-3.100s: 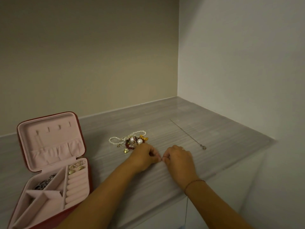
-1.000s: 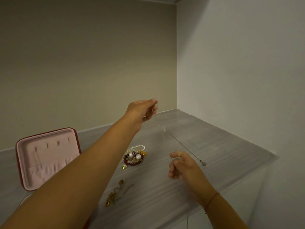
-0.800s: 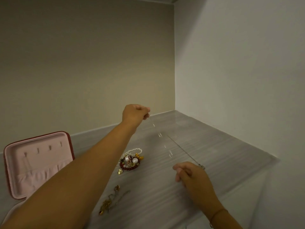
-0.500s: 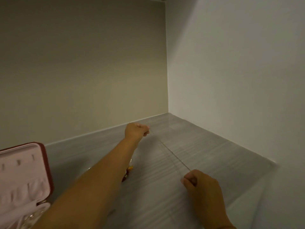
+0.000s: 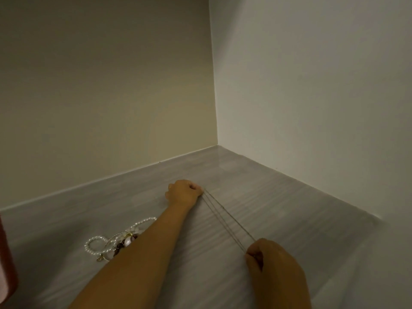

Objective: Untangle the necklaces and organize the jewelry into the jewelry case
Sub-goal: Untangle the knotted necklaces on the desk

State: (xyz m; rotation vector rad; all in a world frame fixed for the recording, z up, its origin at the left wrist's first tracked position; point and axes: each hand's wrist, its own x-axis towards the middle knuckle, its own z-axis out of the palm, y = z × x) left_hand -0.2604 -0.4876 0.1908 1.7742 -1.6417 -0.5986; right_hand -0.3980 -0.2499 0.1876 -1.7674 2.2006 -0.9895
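Two hands stretch a thin silver chain (image 5: 225, 216) across the grey wood-grain counter (image 5: 301, 208) in the head view. The left hand (image 5: 184, 192) sits just above the middle of the frame, knuckles up and fingers curled into a fist that rests on the counter, pinching the far end of the chain at its right edge. The right hand (image 5: 272, 262) is in the lower right of the frame, its fingers curled and nipping the near end between thumb and fingertips. Between the hands two fine lines run side by side, slanting from upper left to lower right and lying low over the surface. Whether both are gripped or one lies loose on the counter cannot be told.

Left of the left forearm, in the lower left of the frame, lies a tangle of jewelry (image 5: 124, 240): a white pearl strand (image 5: 95, 241) looped around dark red beads and a bit of gold, partly hidden behind the arm. At the far left edge only a red sliver of the jewelry case (image 5: 7, 264) shows. Behind the counter a beige wall (image 5: 100, 85) meets a paler one at a corner right of centre.
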